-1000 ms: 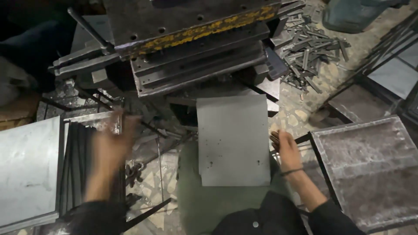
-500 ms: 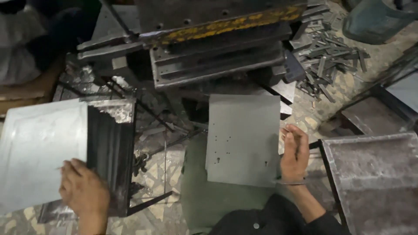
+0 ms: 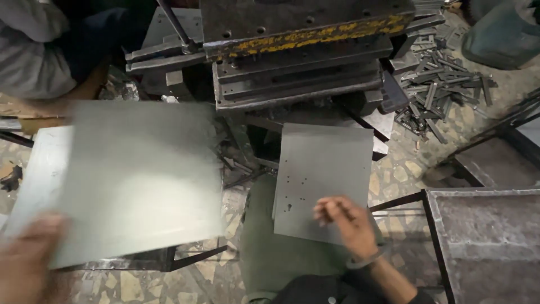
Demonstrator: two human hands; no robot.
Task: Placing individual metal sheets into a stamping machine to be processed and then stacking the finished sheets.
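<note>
My left hand grips the near corner of a grey metal sheet, which is lifted and blurred above a stack of similar sheets at the left. My right hand rests with fingers spread on a punched metal sheet that lies on my lap in front of a heavy press. The press has a yellowed upper block and dark steel die plates.
A pile of small metal offcuts lies on the floor at the upper right. A dark metal tray sits at the right. Another person's grey sleeve shows at the top left. The floor is mosaic stone.
My left hand moved down to the stack at the left, took a sheet and swung it up and to the right. My right hand slid from the punched sheet's right edge onto it.
</note>
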